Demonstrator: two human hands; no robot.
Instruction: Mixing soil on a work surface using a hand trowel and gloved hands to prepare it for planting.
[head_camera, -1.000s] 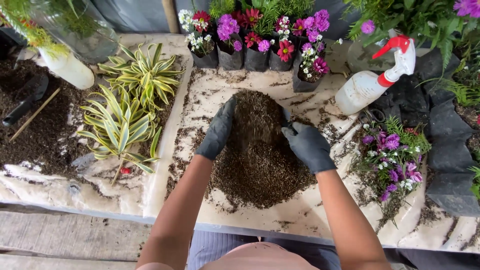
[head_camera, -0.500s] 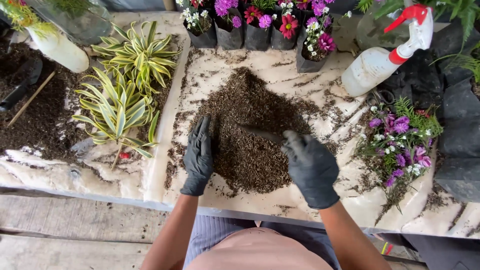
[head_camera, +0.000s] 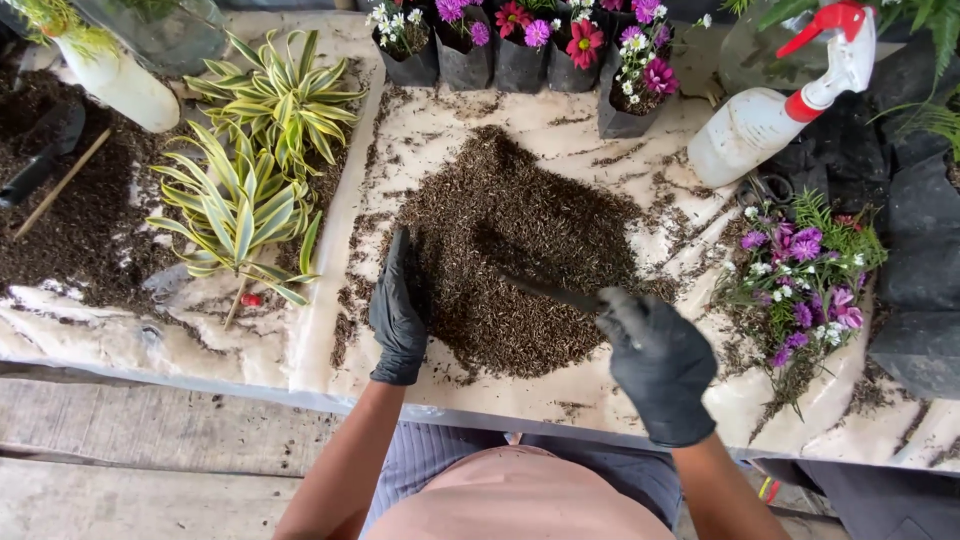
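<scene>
1. Sitting mid-bench: soil pile (head_camera: 520, 250) — dark, coarse, fibrous mound, roughly triangular, spread on a pale crinkled plastic sheet (head_camera: 440, 130) streaked with loose crumbs.
2. Left hand (head_camera: 398, 312) in a black matte glove, fingers straight and pressed together, palm edge-on against the pile's left flank, touching the soil.
3. Right hand (head_camera: 655, 365) in the same kind of black glove, fingers curled shut on a dark, thin flat tool (head_camera: 550, 292); its blade runs left into the pile's lower right part. Tool type — cannot tell.
4. Back edge: row of small black soft pots (head_camera: 500, 55) with red, pink, purple and white blooms; one more pot just beside the pile's upper right.
5. Right of pile: white plastic spray bottle (head_camera: 765, 115), red trigger, lying tilted; below it, a loose bunch of purple flowers (head_camera: 800, 270) with feathery green leaves.
6. Left of sheet: two spiky plants (head_camera: 250, 160) with yellow-green striped leaves, on a second patch of dark soil (head_camera: 70, 215), near a white cylindrical vase (head_camera: 120, 85).
</scene>
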